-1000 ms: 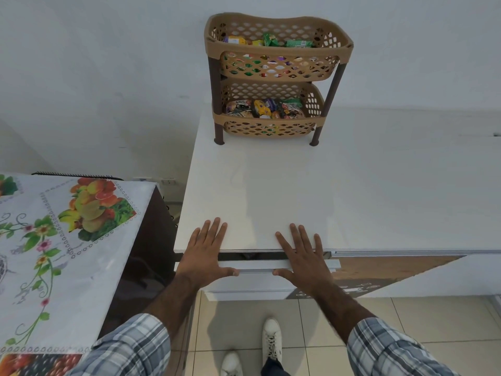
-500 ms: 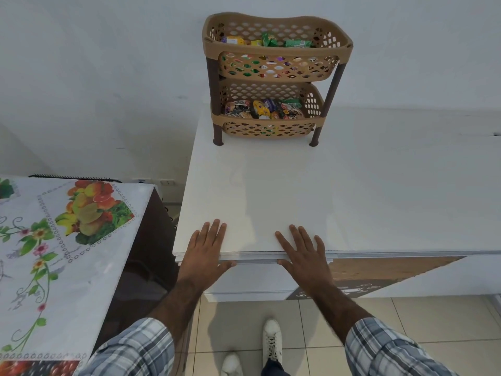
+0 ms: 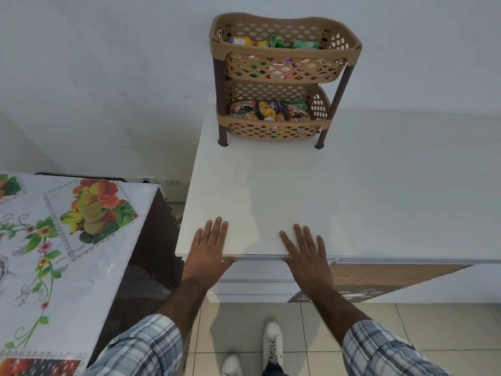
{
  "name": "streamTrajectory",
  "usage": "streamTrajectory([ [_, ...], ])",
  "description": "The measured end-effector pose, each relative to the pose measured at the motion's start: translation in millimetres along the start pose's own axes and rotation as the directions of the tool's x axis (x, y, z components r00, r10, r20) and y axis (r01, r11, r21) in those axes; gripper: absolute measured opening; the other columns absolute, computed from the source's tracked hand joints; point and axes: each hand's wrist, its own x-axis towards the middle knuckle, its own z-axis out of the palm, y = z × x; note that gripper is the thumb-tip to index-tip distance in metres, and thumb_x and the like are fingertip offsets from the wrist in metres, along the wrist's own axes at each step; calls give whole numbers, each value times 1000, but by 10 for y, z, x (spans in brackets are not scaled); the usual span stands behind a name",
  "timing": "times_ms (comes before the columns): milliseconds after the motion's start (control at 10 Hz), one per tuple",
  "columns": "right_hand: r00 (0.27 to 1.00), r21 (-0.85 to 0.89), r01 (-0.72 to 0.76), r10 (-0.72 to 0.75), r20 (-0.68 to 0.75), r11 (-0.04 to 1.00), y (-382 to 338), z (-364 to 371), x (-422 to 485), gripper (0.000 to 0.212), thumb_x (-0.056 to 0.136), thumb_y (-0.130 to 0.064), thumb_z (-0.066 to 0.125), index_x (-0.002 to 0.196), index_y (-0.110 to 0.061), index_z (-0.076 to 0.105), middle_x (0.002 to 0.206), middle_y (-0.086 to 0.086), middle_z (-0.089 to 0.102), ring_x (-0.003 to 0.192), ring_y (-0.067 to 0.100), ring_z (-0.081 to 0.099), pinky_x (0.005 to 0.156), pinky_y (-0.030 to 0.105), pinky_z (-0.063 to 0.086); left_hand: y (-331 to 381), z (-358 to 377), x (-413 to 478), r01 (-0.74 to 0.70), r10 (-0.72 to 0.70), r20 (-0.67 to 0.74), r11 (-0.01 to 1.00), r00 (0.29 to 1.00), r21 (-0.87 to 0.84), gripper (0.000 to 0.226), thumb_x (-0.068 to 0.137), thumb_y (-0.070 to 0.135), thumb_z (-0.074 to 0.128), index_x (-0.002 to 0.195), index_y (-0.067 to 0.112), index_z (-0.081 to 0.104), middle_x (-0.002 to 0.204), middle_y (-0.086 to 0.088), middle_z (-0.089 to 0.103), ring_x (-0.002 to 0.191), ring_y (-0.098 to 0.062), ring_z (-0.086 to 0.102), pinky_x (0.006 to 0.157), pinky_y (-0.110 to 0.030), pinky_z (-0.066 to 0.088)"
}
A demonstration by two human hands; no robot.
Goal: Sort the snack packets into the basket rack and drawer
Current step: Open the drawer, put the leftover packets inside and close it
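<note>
A tan two-tier basket rack (image 3: 284,54) on dark legs stands at the back of the white counter (image 3: 352,199), against the wall. Snack packets (image 3: 273,43) fill its upper basket, and more snack packets (image 3: 268,111) lie in the lower one. The white drawer front (image 3: 254,272) sits flush under the counter's front edge, shut. My left hand (image 3: 207,249) and my right hand (image 3: 307,253) lie flat on the counter edge just above the drawer, fingers spread and thumbs hooked under the lip. Neither hand holds anything.
To the left stands a lower table (image 3: 62,240) under a fruit-and-flower printed cloth, with a dark gap between it and the counter. A wall socket (image 3: 172,182) sits low on the wall. Tiled floor and my white shoes (image 3: 272,346) show below.
The drawer that stuck out slightly a second ago has slid fully in under the counter. Both hands have moved forward with it onto the counter edge.
</note>
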Motion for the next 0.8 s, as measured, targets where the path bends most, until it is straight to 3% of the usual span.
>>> streamTrajectory([
  [100, 1000, 10, -13, 13, -9, 1000, -14, 5, 6, 74, 101, -44, 51, 162, -32, 10, 169, 12, 7, 155, 34, 7, 121, 61, 17, 7, 2, -8, 7, -7, -3, 1000, 1000, 20, 94, 95, 64, 50, 162, 11, 12, 170, -9, 5, 156, -31, 8, 125, -49, 18],
  [300, 999, 17, -20, 19, 27, 1000, -16, -10, 8, 73, 103, -45, 45, 162, -34, 3, 170, 10, -1, 156, 33, 0, 123, 59, 11, 31, -19, -13, 9, -8, -7, 1000, 1000, 20, 93, 94, 63, 51, 161, 9, 14, 169, -11, 8, 156, -32, 11, 125, -50, 19],
  [400, 998, 17, -9, 8, 64, 1000, -13, -44, -5, 72, 106, -47, 35, 159, -36, -11, 168, 9, -15, 155, 32, -13, 124, 58, 4, 66, -62, -20, 20, -20, 23, 1000, 1000, 5, 92, 96, 60, 52, 161, 9, 12, 169, -12, 5, 156, -34, 9, 125, -50, 17],
  [500, 996, 47, -2, -2, 84, 999, -5, -100, -11, 68, 105, -50, 25, 159, -37, -13, 167, 7, -21, 154, 31, -17, 124, 56, 0, 114, -90, -48, 46, -47, 73, 999, 996, 16, 89, 100, 56, 44, 161, 12, -3, 167, -9, -13, 156, -33, -5, 127, -47, 3],
  [600, 992, 58, 0, -7, 125, 998, -6, -135, -6, 68, 105, -55, 23, 157, -40, -18, 164, 3, -28, 153, 29, -20, 123, 53, -6, 165, -142, -104, 61, -59, 66, 998, 996, -21, 86, 101, 48, 50, 160, 9, 0, 166, -11, -11, 155, -36, -1, 126, -47, 1],
  [800, 983, 140, -33, 6, 186, 990, -19, -253, 32, 68, 101, -65, 13, 157, -38, -15, 164, -1, -27, 153, 24, -23, 123, 50, -9, 171, -222, -92, 108, -96, 150, 992, 984, -72, 87, 100, 68, 16, 156, 13, -22, 159, -5, -36, 151, -25, -30, 122, -40, -16],
])
